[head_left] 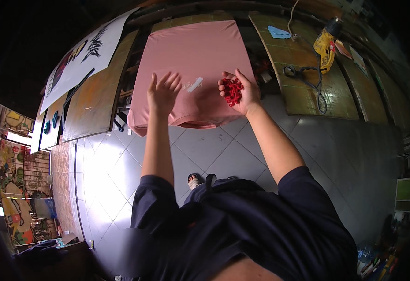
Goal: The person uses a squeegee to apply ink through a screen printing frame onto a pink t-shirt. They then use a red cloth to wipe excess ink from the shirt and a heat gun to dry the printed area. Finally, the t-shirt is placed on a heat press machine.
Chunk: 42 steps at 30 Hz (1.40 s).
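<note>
A pink T-shirt (191, 51) is stretched flat over a board in front of me, its collar toward my body. White marks (195, 85) show on it near the collar. Above the shirt's left side my left hand (163, 93) is raised, palm up with fingers spread, holding nothing. My right hand (247, 92) is over the shirt's right side. Its fingers curl round a bunched red bundle of curly strips (232, 92), whose exact kind I cannot make out.
On the right-hand wooden boards (303, 89) lie a yellow heat gun (326, 49) with a dark looped cord (320, 89) and a light blue piece (279, 32). A large printed sheet (85, 54) covers the left boards. Grey floor tiles (200, 150) lie below.
</note>
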Each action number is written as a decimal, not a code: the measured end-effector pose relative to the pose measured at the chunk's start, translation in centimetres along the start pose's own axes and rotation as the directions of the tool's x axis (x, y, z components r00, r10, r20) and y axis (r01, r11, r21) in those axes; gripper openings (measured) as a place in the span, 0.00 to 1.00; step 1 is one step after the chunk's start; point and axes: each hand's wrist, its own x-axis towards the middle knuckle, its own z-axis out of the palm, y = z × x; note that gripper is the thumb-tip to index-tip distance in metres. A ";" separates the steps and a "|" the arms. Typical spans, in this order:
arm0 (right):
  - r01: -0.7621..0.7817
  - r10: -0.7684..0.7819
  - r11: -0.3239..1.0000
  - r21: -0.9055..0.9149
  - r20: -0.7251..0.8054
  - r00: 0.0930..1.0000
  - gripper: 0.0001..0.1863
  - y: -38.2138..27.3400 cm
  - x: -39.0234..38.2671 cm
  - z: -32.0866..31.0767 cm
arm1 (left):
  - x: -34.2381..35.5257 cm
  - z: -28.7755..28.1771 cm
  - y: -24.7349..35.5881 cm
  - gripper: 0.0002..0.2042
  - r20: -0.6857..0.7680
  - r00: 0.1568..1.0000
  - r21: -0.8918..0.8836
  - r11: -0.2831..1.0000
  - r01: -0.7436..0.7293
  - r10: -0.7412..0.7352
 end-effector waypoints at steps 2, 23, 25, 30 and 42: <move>-0.008 0.008 1.000 -0.013 -0.011 1.000 0.20 0.2 -0.1 0.4 | 1.4 1.6 -1.0 0.44 0.150 0.987 -0.178 0.981 0.081 -0.055; 0.014 -0.015 1.000 -0.015 -0.038 0.999 0.18 0.1 -0.3 0.4 | 3.8 0.3 1.9 0.22 0.000 0.995 0.431 0.898 -0.089 0.098; 0.018 -0.018 1.000 -0.006 -0.014 1.000 0.18 0.1 -0.3 0.5 | 2.7 -1.4 4.3 0.17 -0.028 0.960 0.680 0.709 -0.187 0.280; -0.038 0.038 0.999 0.000 0.029 0.999 0.21 0.3 0.4 -1.4 | 4.5 -11.2 8.6 0.30 0.241 0.832 0.953 -0.283 -0.106 0.500; -0.010 -0.163 0.862 -0.507 -0.295 0.942 0.10 1.0 0.5 2.0 | 3.1 -8.1 7.1 0.45 0.019 0.917 0.899 -0.408 0.159 0.399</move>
